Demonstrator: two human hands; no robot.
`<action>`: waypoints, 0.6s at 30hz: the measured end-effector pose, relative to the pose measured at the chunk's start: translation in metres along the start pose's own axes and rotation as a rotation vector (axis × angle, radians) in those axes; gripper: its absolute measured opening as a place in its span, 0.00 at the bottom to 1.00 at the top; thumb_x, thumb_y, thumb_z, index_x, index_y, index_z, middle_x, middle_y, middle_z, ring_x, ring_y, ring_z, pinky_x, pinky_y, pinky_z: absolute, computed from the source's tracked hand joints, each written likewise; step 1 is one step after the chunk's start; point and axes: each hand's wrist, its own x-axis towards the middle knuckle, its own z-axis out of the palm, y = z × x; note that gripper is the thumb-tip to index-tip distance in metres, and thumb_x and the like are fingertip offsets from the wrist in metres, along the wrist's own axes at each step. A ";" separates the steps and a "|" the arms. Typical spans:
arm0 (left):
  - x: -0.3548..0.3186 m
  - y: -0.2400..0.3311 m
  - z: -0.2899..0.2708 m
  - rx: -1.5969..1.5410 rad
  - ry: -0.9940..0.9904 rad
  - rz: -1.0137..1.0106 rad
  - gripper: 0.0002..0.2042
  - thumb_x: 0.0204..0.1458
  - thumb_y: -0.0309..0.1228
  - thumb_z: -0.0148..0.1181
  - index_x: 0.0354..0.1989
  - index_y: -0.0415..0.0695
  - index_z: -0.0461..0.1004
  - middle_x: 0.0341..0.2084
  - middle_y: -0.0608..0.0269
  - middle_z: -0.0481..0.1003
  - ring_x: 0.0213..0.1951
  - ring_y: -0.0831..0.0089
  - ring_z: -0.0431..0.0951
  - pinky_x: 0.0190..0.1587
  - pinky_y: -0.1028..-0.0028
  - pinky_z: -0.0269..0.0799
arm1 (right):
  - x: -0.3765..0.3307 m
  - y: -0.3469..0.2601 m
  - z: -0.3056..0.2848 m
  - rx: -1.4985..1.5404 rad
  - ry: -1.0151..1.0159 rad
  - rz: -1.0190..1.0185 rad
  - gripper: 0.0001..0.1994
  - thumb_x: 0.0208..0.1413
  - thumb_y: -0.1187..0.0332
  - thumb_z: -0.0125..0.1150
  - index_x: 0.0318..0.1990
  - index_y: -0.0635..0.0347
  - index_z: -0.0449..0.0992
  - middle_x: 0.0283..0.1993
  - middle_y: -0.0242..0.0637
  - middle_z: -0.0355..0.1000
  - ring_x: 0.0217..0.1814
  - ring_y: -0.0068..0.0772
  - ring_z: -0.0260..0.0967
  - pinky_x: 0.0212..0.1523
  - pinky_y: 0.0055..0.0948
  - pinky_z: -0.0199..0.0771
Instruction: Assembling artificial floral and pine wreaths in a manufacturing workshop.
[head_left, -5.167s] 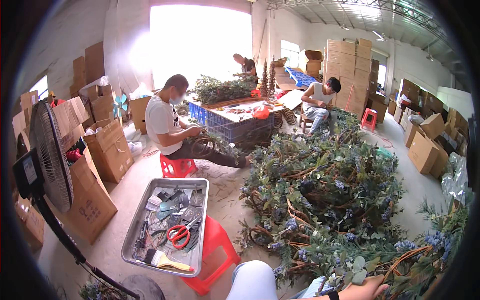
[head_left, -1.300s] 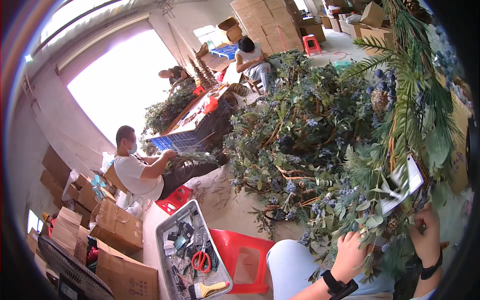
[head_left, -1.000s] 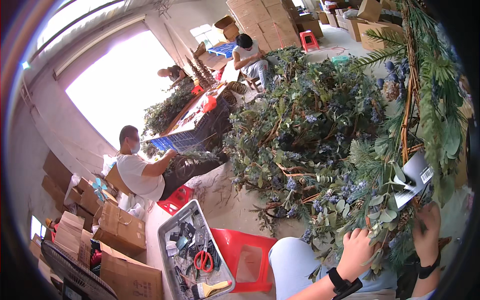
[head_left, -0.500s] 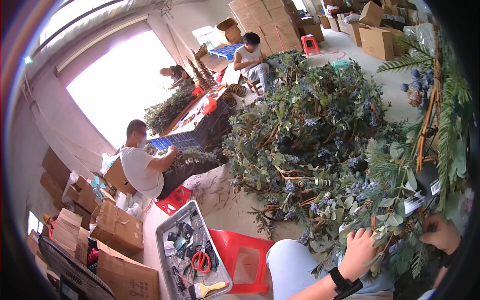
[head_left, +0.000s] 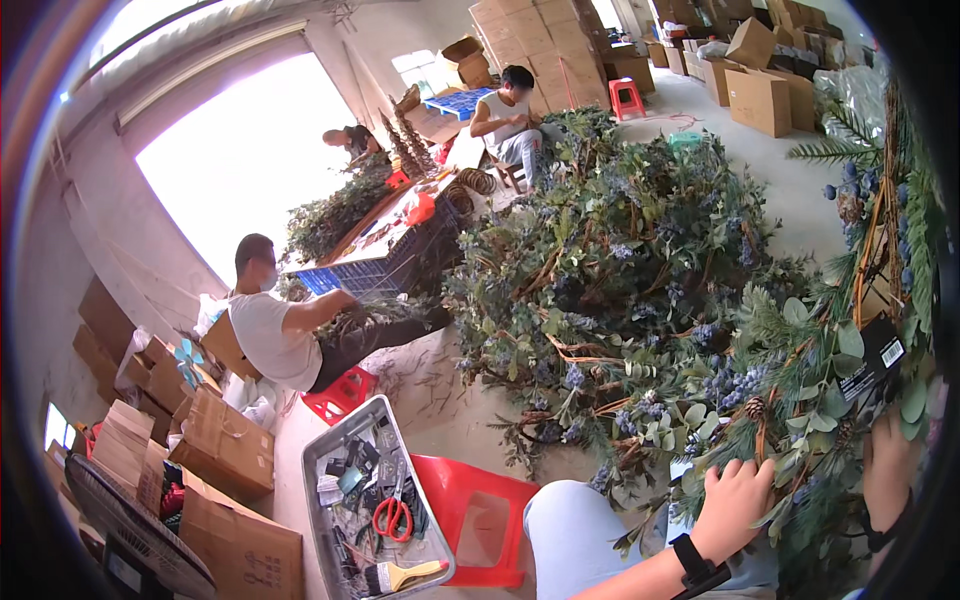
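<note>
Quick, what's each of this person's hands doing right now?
Left hand: closed, fingers curled on the leafy greenery.
Right hand: at the greenery below the black tag; fingers partly hidden, so grip cannot be told.

Metal tray point(head_left: 428, 546): at 7 o'clock, holding red-handled scissors point(head_left: 392, 519), a yellow-handled brush point(head_left: 408, 575) and small dark packets.
Near red stool point(head_left: 452, 477): at 6 o'clock, just beside the tray, with an opening in the side.
Standing fan point(head_left: 140, 532): at 8 o'clock, partly cut off by the rim.
Open cartons point(head_left: 228, 447): at 8 o'clock, brown, flaps up.
Co-workers: 3 in view; in white on a red seat point(head_left: 343, 396) at 9 o'clock, bent over at 11, seated in a sleeveless top at 12.
Blue crates point(head_left: 355, 277): at 10 o'clock, under a board.
Bright doorway point(head_left: 250, 150): at 10 o'clock.
Blue pallet point(head_left: 457, 103): at 12 o'clock, near tall stacked boxes point(head_left: 545, 55).
Far red stool point(head_left: 627, 97): at 1 o'clock.
Loose boxes point(head_left: 758, 102): at 2 o'clock.
</note>
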 end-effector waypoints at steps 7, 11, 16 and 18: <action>-0.003 0.000 0.003 -0.006 -0.033 0.009 0.17 0.47 0.32 0.56 0.45 0.42 0.67 0.31 0.62 0.68 0.40 0.63 0.69 0.44 0.57 0.61 | -0.005 -0.002 -0.003 0.481 -0.231 0.191 0.07 0.34 0.81 0.57 0.24 0.68 0.66 0.21 0.47 0.61 0.24 0.49 0.62 0.27 0.38 0.61; -0.002 -0.001 0.004 -0.028 -0.021 0.023 0.16 0.47 0.30 0.55 0.45 0.44 0.66 0.30 0.62 0.68 0.39 0.63 0.68 0.44 0.58 0.60 | -0.004 0.004 -0.021 0.695 -0.385 0.382 0.06 0.37 0.82 0.57 0.24 0.68 0.67 0.20 0.41 0.62 0.21 0.36 0.65 0.19 0.32 0.63; 0.000 0.006 0.008 -0.061 -0.037 0.026 0.15 0.47 0.30 0.56 0.44 0.43 0.66 0.30 0.63 0.68 0.39 0.63 0.68 0.46 0.56 0.61 | -0.017 0.032 -0.024 0.963 -0.611 0.741 0.04 0.44 0.81 0.57 0.25 0.69 0.67 0.21 0.36 0.65 0.21 0.30 0.68 0.14 0.29 0.66; 0.000 0.007 0.007 -0.045 -0.051 0.051 0.14 0.47 0.31 0.56 0.42 0.44 0.66 0.30 0.63 0.68 0.40 0.64 0.68 0.46 0.56 0.61 | -0.016 0.046 -0.016 1.065 -0.942 0.671 0.04 0.46 0.79 0.57 0.25 0.70 0.69 0.19 0.37 0.65 0.20 0.30 0.68 0.17 0.32 0.67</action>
